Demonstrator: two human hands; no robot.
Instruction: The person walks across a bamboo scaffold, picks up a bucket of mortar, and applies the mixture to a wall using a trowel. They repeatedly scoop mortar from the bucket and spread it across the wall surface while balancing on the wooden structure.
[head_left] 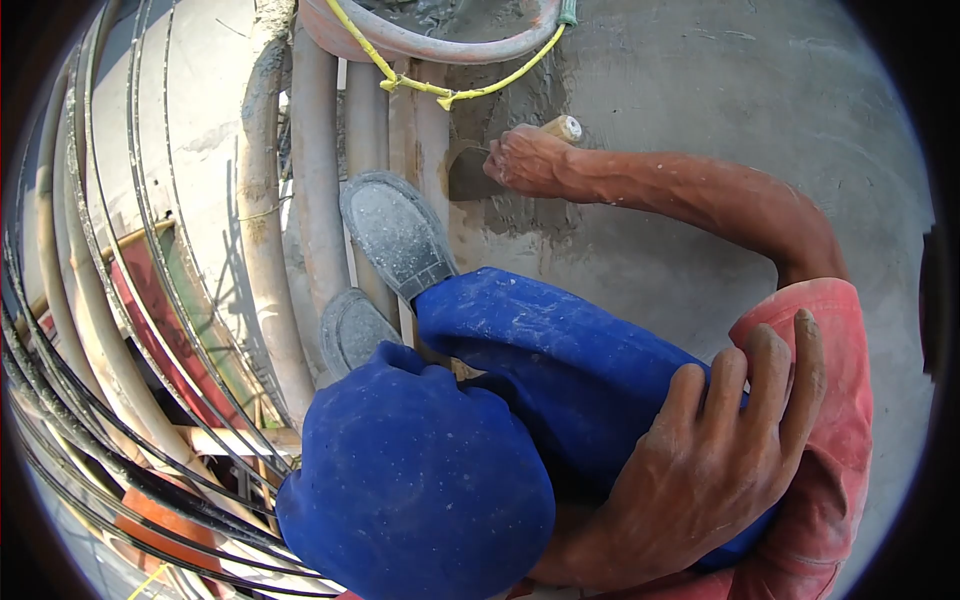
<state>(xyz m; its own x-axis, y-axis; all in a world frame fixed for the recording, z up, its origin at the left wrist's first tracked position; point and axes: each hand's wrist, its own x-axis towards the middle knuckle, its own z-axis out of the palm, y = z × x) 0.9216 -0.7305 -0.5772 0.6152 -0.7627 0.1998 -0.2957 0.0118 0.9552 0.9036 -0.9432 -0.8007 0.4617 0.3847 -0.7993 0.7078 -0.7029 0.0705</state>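
My right hand (528,160) is closed round the pale handle of a trowel (565,128), whose rounded end sticks out beside the fist. The trowel's blade, hard to make out, is at a patch of wet grey mortar (530,215) on the grey cement surface (660,240). At the lower right, my left hand (715,450) is raised in front of the red sleeve and blue trouser leg, its fingers apart and nothing in them. Grey dust coats the fingers.
A round tub (450,48) with a yellow rope (500,82) stands at the top. My dusty grey shoes (395,230) rest on long poles (320,160). Black cables or rods (140,465) curve along the left. Reddish and green panels (165,330) lie beyond them.
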